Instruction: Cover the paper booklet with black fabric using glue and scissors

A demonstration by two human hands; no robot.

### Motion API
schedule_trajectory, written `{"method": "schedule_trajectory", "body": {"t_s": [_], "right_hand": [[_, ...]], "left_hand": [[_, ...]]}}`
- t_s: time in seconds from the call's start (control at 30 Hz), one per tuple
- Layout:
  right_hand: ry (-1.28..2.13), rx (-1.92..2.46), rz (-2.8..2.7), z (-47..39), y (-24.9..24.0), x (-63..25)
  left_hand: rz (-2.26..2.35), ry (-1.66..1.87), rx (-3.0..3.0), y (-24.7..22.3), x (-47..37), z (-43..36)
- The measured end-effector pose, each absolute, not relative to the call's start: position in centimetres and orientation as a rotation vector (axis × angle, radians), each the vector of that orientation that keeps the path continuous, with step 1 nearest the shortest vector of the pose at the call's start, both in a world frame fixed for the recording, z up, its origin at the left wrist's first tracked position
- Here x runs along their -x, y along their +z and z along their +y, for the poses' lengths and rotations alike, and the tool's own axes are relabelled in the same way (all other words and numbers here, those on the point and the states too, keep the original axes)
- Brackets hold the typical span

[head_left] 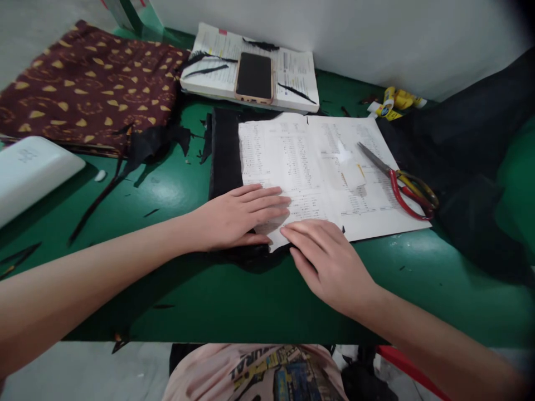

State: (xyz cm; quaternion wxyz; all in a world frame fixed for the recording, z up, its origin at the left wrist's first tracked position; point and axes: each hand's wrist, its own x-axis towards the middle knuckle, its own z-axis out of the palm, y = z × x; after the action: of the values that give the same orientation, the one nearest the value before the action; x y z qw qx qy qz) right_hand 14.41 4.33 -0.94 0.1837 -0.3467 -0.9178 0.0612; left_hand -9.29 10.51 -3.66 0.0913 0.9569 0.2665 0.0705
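Note:
An open sheet of printed pages (pixel 288 150) lies on black cloth (pixel 224 153), which shows along its left side and lower edge. My left hand (pixel 240 214) rests flat on the lower left of the pages, fingers stretched out, thumb by the cloth edge. My right hand (pixel 330 259) is at the lower edge, its fingers and thumb closed about the black cloth there; the fingertips partly hide the grip. Scissors (pixel 403 184) with red handles lie on the right page, beside a small whitish piece with a yellow edge (pixel 354 176).
A phone (pixel 254 78) sits on a thick open book (pixel 213 44) at the back. Glue tubes (pixel 397 101) and dark cloth (pixel 463 150) are at right. A patterned maroon cover (pixel 92 83), white power bank (pixel 35 172) and black scraps (pixel 156 146) occupy the left of the green table (pixel 200 312).

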Motion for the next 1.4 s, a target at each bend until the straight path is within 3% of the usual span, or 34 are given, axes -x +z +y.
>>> {"method": "schedule_trajectory", "body": {"t_s": [0.73, 1.07, 1.4], "right_hand": [[0.224, 0.942, -2.596, 5.5, -1.3, -14.6], [-0.365, 0.772, -2.756, 4.3, 0.0, -14.2], [-0.4, 0.709, -2.788, 3.8, -0.1, -14.1]], "left_hand": [[0.698, 0.227, -2.83, -3.9, 9.4, 10.9], [0.682, 0.146, -2.834, -3.7, 9.3, 11.0], [0.691, 0.101, -2.864, -3.8, 9.2, 11.0]]}}
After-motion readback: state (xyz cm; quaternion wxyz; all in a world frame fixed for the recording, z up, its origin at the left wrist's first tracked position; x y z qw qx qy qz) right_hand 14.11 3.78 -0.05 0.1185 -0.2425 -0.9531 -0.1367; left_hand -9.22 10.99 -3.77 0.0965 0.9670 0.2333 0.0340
